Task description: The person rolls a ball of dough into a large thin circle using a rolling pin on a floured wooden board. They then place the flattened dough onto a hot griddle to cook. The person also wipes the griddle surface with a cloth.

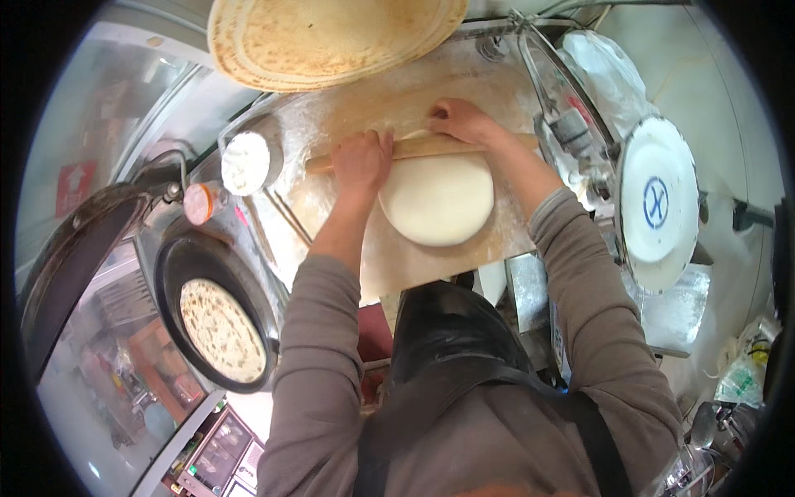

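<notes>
A pale round sheet of dough [439, 203] lies on a floured wooden board [505, 91]. Across its far edge rests a wooden rolling pin [426, 147]. My left hand [363, 161] is closed over the pin's left part. My right hand [460, 118] is curled just beyond the pin, close to the dough's far edge; its fingers are bent inward, and what they hold, if anything, is hidden. The right wrist crosses above the pin, whose right end sticks out past it.
A large browned flatbread [331, 41] sits at the far edge. On the left are a white tub of flour [246, 164], an orange-rimmed jar [199, 204], and a black round pan [171, 248] with a spotted flatbread [222, 330]. A white enamel lid [675, 207] stands at right.
</notes>
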Motion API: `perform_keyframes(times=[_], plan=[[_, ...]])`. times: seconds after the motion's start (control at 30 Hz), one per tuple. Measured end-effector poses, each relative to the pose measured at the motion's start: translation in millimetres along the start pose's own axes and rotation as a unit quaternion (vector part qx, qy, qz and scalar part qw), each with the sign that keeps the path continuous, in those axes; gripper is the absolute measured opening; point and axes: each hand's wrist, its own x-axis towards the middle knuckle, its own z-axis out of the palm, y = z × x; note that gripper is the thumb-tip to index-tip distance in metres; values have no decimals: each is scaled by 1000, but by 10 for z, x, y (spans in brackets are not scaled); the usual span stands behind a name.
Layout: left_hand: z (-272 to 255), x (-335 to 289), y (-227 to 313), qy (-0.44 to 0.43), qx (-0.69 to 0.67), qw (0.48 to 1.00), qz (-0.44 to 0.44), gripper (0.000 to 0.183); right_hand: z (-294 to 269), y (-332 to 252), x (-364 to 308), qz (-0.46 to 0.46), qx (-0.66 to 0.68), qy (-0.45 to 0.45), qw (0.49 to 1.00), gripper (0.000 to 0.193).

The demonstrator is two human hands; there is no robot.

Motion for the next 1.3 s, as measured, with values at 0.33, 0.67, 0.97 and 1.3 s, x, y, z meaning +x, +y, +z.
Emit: perform_keyframes(times=[0.33,0.67,0.97,1.3], plan=[[-280,-2513,443,19,-33,999,34,43,107,-176,-2735,-17,-178,138,974,33],[404,-1296,-63,110,-117,984,-80,36,275,523,-1992,65,-223,202,952,24],[-49,-351,1,114,-148,978,-97,35,-169,85,-1196,-42,-164,311,935,37],[242,-1032,-228,-16,-31,995,-90,36,109,315,-1438,39,-256,217,941,37]])
